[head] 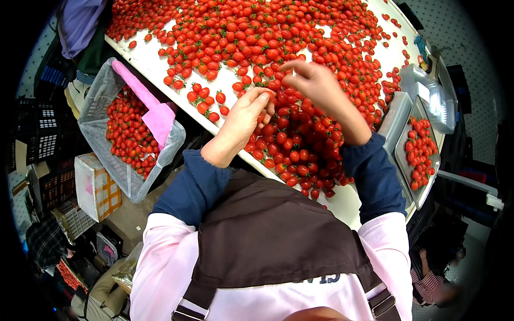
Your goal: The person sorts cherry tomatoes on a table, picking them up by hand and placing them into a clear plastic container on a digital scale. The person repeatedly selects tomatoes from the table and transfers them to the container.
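Observation:
My left hand (245, 114) is over the near edge of the white table, its thumb and fingers closed on a cherry tomato (271, 94). To its right my right hand (315, 82) is blurred, with thumb and index finger apart and no tomato visible between them. Beneath both hands lies a broad heap of red cherry tomatoes (241, 32), many with green calyxes. A nearer pile of cherry tomatoes (295, 154) lies partly in shadow between my forearms. A few loose tomatoes (203, 100) sit left of my left hand.
A lined crate (94, 132) of tomatoes with a pink scoop (158, 120) stands left of the table (160, 74). On the right are a metal tray (425, 192) of tomatoes and clear plastic containers (437, 104). A foam box (94, 186) is at lower left. Other people are nearby.

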`<act>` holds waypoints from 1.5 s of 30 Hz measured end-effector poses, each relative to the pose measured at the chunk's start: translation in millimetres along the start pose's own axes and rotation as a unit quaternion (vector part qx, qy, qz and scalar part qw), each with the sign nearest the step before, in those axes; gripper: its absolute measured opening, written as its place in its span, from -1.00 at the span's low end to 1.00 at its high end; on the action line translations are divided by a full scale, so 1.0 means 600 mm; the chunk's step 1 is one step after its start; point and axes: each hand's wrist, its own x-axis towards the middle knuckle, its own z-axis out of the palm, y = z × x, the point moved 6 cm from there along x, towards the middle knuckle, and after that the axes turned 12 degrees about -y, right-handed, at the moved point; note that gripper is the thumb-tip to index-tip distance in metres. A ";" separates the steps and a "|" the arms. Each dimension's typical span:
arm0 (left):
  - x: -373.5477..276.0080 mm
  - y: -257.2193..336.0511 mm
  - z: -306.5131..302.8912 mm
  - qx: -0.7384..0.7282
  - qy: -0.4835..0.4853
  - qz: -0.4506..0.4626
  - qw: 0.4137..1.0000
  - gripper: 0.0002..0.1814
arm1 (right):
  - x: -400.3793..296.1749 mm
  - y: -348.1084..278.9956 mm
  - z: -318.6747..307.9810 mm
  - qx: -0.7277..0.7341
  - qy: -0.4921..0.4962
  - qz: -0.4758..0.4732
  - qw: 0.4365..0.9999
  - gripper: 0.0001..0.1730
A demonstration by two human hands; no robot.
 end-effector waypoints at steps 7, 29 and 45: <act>-0.015 0.013 0.006 -0.068 0.015 0.019 0.997 -0.75 | 0.101 0.111 -0.103 -0.450 0.142 0.055 0.880 -0.84; -0.012 -0.005 0.008 -0.058 0.027 -0.019 0.998 -0.59 | 0.037 0.066 -0.064 -0.123 0.086 0.088 0.985 -0.68; -0.015 -0.017 0.005 -0.080 0.018 -0.028 0.996 -0.68 | 0.025 0.050 -0.017 -0.057 0.034 0.031 0.997 -0.64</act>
